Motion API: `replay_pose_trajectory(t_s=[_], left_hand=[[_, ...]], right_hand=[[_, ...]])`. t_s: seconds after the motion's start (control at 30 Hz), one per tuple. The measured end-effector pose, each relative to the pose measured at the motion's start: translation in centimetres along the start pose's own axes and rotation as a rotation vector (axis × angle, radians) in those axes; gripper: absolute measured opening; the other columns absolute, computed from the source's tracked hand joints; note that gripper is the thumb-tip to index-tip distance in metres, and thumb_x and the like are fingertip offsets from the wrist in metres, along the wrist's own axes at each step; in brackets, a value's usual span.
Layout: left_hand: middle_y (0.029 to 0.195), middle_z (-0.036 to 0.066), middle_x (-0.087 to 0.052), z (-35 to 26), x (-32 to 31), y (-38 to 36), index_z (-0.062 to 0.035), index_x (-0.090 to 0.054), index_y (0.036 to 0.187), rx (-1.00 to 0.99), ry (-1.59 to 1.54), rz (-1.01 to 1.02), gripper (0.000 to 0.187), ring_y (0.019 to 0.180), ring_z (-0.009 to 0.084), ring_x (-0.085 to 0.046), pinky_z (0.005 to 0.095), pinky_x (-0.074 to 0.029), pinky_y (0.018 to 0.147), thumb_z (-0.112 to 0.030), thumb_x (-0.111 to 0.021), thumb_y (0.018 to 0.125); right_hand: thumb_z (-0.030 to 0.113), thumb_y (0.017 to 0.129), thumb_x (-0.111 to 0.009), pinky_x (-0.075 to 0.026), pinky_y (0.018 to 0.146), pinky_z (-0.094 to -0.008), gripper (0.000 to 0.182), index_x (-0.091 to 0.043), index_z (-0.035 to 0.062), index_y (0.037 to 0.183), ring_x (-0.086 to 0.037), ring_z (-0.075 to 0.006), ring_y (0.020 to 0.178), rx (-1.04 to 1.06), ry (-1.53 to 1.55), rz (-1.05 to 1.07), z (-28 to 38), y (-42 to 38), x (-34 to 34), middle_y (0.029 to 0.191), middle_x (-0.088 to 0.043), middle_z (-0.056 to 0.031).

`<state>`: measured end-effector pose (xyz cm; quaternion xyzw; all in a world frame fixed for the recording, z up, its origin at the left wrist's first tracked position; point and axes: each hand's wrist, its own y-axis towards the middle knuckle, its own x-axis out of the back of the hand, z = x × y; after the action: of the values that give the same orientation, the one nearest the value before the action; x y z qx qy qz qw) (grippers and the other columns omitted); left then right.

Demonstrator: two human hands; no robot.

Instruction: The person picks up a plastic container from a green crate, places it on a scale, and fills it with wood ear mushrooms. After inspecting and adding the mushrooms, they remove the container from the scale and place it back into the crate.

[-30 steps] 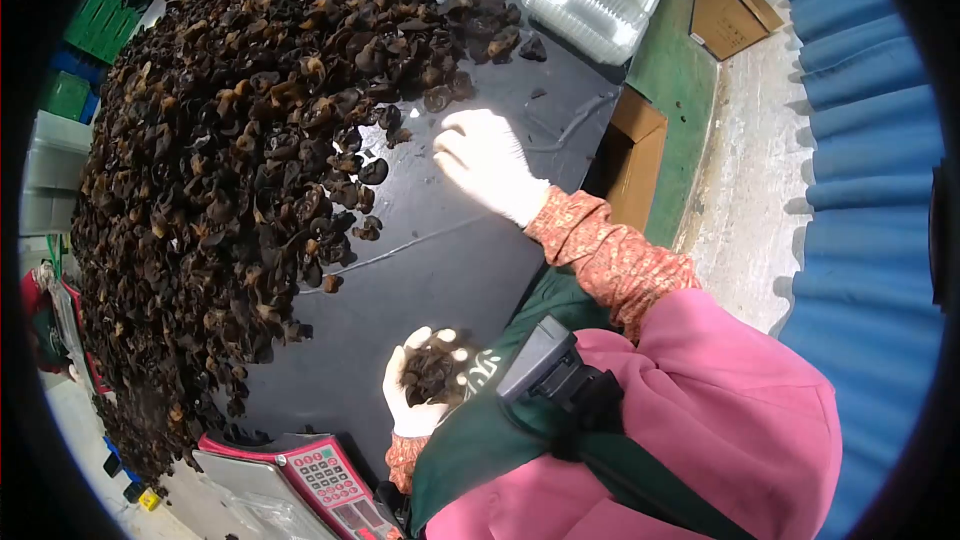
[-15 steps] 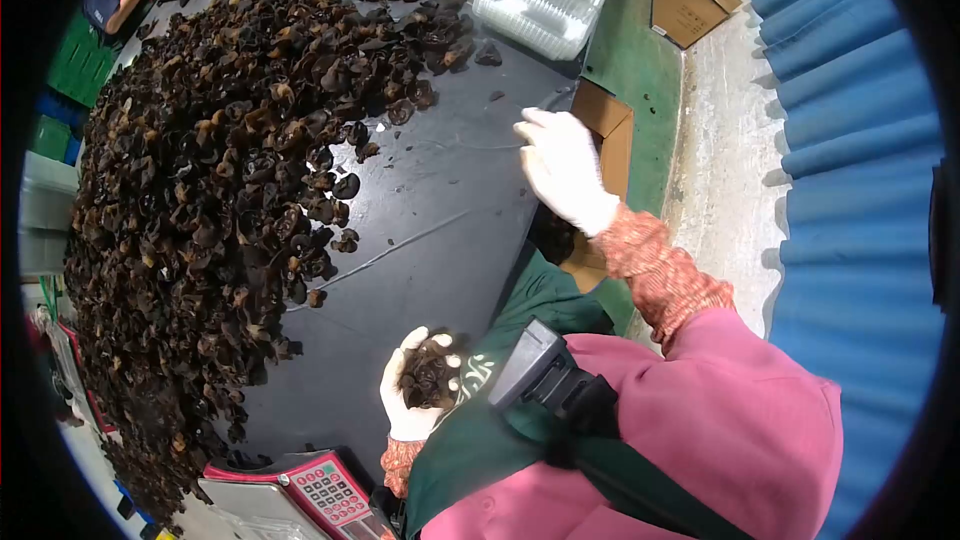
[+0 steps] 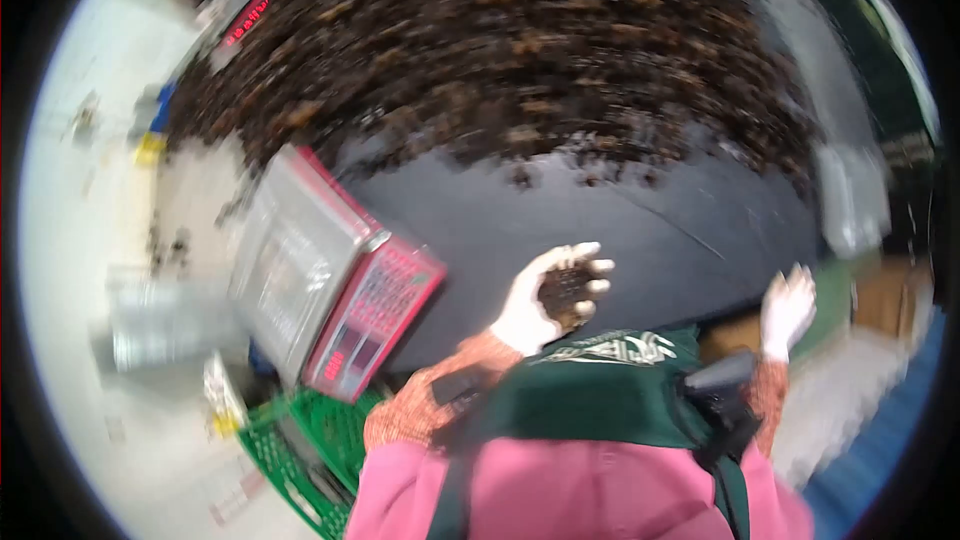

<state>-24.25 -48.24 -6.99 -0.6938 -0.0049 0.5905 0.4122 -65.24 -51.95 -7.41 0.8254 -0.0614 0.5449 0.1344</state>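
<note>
In my gloved left hand (image 3: pixel 525 310) lies a small handful of dark brown wood ear mushrooms (image 3: pixel 567 295), with the fingers curled round it. That hand is over the near edge of the dark table (image 3: pixel 480 225), close to my green apron. My gloved right hand (image 3: pixel 788 310) is off the table's near right side, fingers stretched out and somewhat blurred, with nothing visible in it. A large heap of wood ear mushrooms (image 3: pixel 520 60) covers the far part of the table, smeared by motion.
A red and silver weighing scale (image 3: pixel 300 270) stands left of my left hand. Another scale (image 3: pixel 255 15) is at the far left. Green crates (image 3: pixel 310 460) are below at left. Clear plastic boxes (image 3: pixel 853 200) and a cardboard box (image 3: pixel 885 300) lie at right.
My view has swung to the left, bringing the near scale and green crates further into sight. The left hand still holds its mushrooms. My right hand is now lower, beside the table edge.
</note>
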Motion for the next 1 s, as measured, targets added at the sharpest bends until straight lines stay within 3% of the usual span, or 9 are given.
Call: replay_pose_trajectory(t_s=[0.17,0.37,0.47,0.53,0.6,0.73,0.8,0.87,1.0], left_hand=[[0.12,0.009,-0.066,-3.9,-2.0,-3.1,-0.0149,-0.066,0.122,-0.157,-0.184,0.252,0.035,0.099,0.0217,-0.064,0.0314,-0.056,0.07,-0.039,-0.057,0.099],[0.121,0.015,-0.066,-11.6,-4.4,-20.0,-0.0063,-0.064,0.125,-1.304,0.108,0.101,0.033,0.098,0.0234,-0.065,0.0342,-0.058,0.07,-0.029,-0.054,0.103],[0.117,0.015,-0.068,-13.8,-1.5,-23.7,-0.0015,-0.065,0.123,-1.879,0.703,-0.706,0.031,0.106,0.0267,-0.066,0.0342,-0.057,0.085,-0.023,-0.056,0.103],[0.123,0.017,-0.065,-16.1,3.7,-25.1,0.0012,-0.065,0.123,-1.746,1.398,-1.303,0.03,0.115,0.0299,-0.062,0.036,-0.05,0.099,-0.019,-0.06,0.1],[0.131,0.02,-0.06,-15.5,6.7,-25.1,0.0022,-0.065,0.123,-1.46,1.99,-1.467,0.031,0.124,0.0321,-0.056,0.0383,-0.04,0.109,-0.016,-0.063,0.098],[0.143,0.022,-0.052,-13.5,3.0,-24.7,-0.0039,-0.061,0.133,-1.337,1.906,-1.398,0.041,0.131,0.0375,-0.05,0.0436,-0.038,0.112,-0.019,-0.065,0.095],[0.144,0.021,-0.051,-11.7,0.6,-23.3,-0.0029,-0.058,0.136,-1.478,2.04,-1.731,0.043,0.132,0.0367,-0.05,0.0447,-0.038,0.111,-0.019,-0.064,0.096],[0.141,0.018,-0.055,-10.6,-2.2,-21.2,-0.0015,-0.058,0.136,-1.7,1.724,-1.21,0.042,0.133,0.0305,-0.051,0.041,-0.037,0.113,-0.009,-0.064,0.095],[0.129,0.017,-0.065,-10.2,-5.4,-10.7,0.0006,-0.064,0.128,-1.4,1.812,-0.578,0.035,0.124,0.0302,-0.06,0.0386,-0.043,0.108,-0.008,-0.064,0.094]], right_hand=[[0.029,0.1,-0.056,-0.042,0.106,-0.0498,0.046,-0.057,0.0052,0.138,-0.05,-0.0437,0.13,0.012,0.194,-0.064,-4.3,0.2,-6.5,0.149,-0.045,-0.028],[0.017,0.098,-0.059,-0.039,0.108,-0.0475,0.043,-0.056,0.0037,0.138,-0.05,-0.0418,0.129,0.271,0.484,-0.291,2.6,2.8,1.7,0.151,-0.044,-0.0239],[0.011,0.094,-0.063,-0.039,0.108,-0.0472,0.044,-0.056,0.0009,0.137,-0.051,-0.0406,0.127,0.389,0.576,-0.367,5.7,3.5,3.6,0.151,-0.045,-0.0234],[0.009,0.091,-0.064,-0.038,0.109,-0.0479,0.045,-0.056,0.0002,0.134,-0.049,-0.0407,0.128,0.451,0.656,-0.353,8.2,3.3,5.8,0.151,-0.045,-0.023],[0.009,0.089,-0.065,-0.035,0.112,-0.0496,0.046,-0.057,0.0004,0.133,-0.048,-0.0409,0.131,0.483,0.72,-0.302,9.8,3.0,7.1,0.15,-0.045,-0.0233],[0.011,0.087,-0.067,-0.032,0.115,-0.0514,0.047,-0.057,0.0025,0.133,-0.046,-0.0381,0.134,0.525,0.712,-0.316,11.4,2.2,8.8,0.149,-0.047,-0.0219],[0.012,0.087,-0.067,-0.032,0.115,-0.0504,0.048,-0.057,0.003,0.133,-0.046,-0.0374,0.134,0.549,0.736,-0.314,12.1,2.3,8.9,0.148,-0.048,-0.0205],[0.014,0.086,-0.068,-0.033,0.115,-0.0484,0.05,-0.057,0.0044,0.134,-0.048,-0.0372,0.132,0.565,0.794,-0.299,13.2,2.7,8.6,0.145,-0.051,-0.0201],[0.02,0.087,-0.069,-0.038,0.111,-0.0453,0.05,-0.058,0.005,0.134,-0.052,-0.0373,0.127,0.654,1.038,-0.197,17.9,5.6,8.1,0.141,-0.055,-0.0203]])
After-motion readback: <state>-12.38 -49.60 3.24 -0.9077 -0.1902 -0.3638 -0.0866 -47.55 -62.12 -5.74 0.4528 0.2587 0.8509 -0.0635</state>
